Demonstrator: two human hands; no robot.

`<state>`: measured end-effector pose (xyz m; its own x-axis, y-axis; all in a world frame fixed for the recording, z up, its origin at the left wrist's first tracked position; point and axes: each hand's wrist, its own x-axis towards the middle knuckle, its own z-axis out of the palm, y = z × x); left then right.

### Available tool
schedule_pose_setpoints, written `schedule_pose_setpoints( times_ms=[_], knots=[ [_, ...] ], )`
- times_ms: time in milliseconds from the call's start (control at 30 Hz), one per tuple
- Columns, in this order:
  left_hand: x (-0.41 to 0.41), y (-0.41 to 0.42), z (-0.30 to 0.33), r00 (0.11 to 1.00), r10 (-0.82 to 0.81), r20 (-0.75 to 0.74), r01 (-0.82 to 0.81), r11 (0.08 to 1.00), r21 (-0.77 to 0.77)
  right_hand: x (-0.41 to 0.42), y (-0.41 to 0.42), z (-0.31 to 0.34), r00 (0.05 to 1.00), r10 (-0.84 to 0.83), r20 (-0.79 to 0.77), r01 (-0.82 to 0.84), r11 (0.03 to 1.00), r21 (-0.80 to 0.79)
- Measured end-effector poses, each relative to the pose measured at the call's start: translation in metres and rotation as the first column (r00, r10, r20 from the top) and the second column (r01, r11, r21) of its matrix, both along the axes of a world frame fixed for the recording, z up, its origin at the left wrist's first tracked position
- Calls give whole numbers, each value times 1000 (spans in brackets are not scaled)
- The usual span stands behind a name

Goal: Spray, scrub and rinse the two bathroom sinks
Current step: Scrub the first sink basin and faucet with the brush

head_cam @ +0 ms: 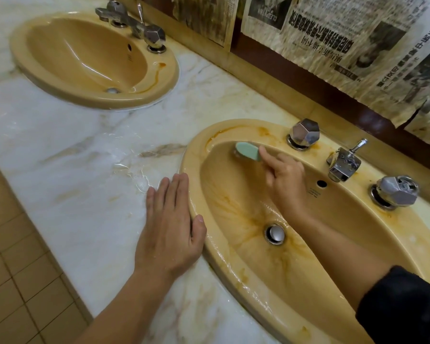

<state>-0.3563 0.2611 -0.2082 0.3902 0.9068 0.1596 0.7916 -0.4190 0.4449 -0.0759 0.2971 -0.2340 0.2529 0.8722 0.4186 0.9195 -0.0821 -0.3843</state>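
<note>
Fingers of the right hand (284, 178) curl around the hidden handle of a pale green scrub brush (248, 151), index finger laid along its back, pressing the brush against the far-left inner wall of the near sink (236, 274), just under the rim. Its long axis runs from the hand up and left, the rounded head pointing toward the sink's left end; the bristles cannot be seen clearly. Fingers of the left hand (169, 227) lie straight and together, palm flat on the wet marble counter (80, 170), thumb resting on the sink's rim. Orange-brown streaks run down the tan basin toward the chrome drain stopper (274, 234). Behind the right hand stand a chrome spout (343, 167) and two faceted tap knobs (304, 132). A second tan sink (94, 60) sits well apart, up the counter. Yellowed newspaper sheets (345, 38) cover the wall behind.
</note>
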Motion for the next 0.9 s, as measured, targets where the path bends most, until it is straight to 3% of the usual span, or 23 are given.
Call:
schedule_pose_setpoints(
  times_ms=[67,167,300,333,467,600,733,900],
  knots=[
    [0,0,0,1000,4,2,-4,1000,-5,-22,-4,-11,980,19,-197,-16,1000,19],
    [0,-1,1,1000,8,8,-7,1000,-7,-54,-23,-30,930,109,-351,-136,989,-51],
    [1,0,0,1000,5,3,-5,1000,-8,-53,-9,-28,787,-100,-609,119,993,-9],
    [1,-1,0,1000,5,3,-5,1000,-10,-58,-8,-27,764,-87,-640,114,994,0],
    [1,0,0,1000,8,-5,-8,1000,-9,-87,-16,-31,796,162,-583,-176,984,34],
    [1,-1,1,1000,8,2,-8,1000,-11,-63,-3,-29,786,-66,-614,67,998,-22],
    [2,0,2,1000,8,8,-8,1000,-14,-91,-18,-34,820,175,-544,-180,983,45],
    [2,0,1,1000,9,-3,-9,1000,-7,-59,-3,-27,825,-18,-565,12,1000,-14]
  ],
)
